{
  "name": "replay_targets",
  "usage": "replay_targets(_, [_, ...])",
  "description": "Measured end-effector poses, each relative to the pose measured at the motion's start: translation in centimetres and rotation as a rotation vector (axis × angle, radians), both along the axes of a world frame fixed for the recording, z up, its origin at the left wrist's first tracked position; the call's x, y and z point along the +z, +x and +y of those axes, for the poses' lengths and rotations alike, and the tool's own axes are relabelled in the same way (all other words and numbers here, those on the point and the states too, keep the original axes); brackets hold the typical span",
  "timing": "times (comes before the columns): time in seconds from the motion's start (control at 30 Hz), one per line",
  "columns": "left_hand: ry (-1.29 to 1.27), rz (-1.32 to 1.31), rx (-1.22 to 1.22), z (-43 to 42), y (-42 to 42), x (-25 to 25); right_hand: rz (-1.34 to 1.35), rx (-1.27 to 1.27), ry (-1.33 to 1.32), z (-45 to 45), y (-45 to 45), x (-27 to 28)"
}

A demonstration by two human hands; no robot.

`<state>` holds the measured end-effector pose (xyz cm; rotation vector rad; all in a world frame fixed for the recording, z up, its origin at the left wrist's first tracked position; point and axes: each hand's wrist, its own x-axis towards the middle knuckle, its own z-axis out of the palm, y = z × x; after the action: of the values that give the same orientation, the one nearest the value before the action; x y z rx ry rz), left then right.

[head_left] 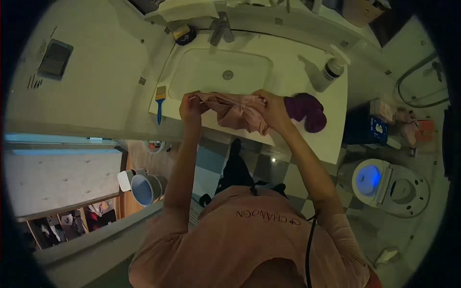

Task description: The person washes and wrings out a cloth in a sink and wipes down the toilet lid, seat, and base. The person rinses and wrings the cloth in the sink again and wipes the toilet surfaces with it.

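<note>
A crumpled pink cloth [237,113], thin and gathered, is stretched between my two hands over the sink's front edge. My left hand [191,108] pinches its left end, and my right hand [271,108] grips the other end. Below the cloth's far side lies the white sink basin [211,79] with a round drain. Just right of my right hand, a dark purple cloth [307,110] lies bunched on the counter. What kind of garment or cloth the pink one is cannot be made out.
A blue-handled brush [160,103] lies left of the basin. The faucet [221,31] stands behind it, with a yellow-and-black object [184,34] nearby. A pump bottle [332,69] stands at the counter's right. Beyond are a toilet [367,177] and a bucket [146,188].
</note>
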<state>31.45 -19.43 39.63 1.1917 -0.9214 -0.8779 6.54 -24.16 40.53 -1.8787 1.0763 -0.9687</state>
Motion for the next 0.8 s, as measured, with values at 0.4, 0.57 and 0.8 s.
replay_targets(0.4, [0.034, -1.183, -0.324, -20.0, 11.8, -17.9, 0.587, -0.391, 0.041, -14.0, 13.9, -20.1])
replay_targets(0.57, [0.252, -1.365, -0.444, -20.5, 10.4, -19.9, 0.271, -0.179, 0.346, -15.0, 16.1, -20.5])
replay_targets(0.8, [0.253, -1.163, -0.725, -21.8, 13.4, -23.8, 0.803, 0.05, 0.246, -17.9, 14.0, -24.8])
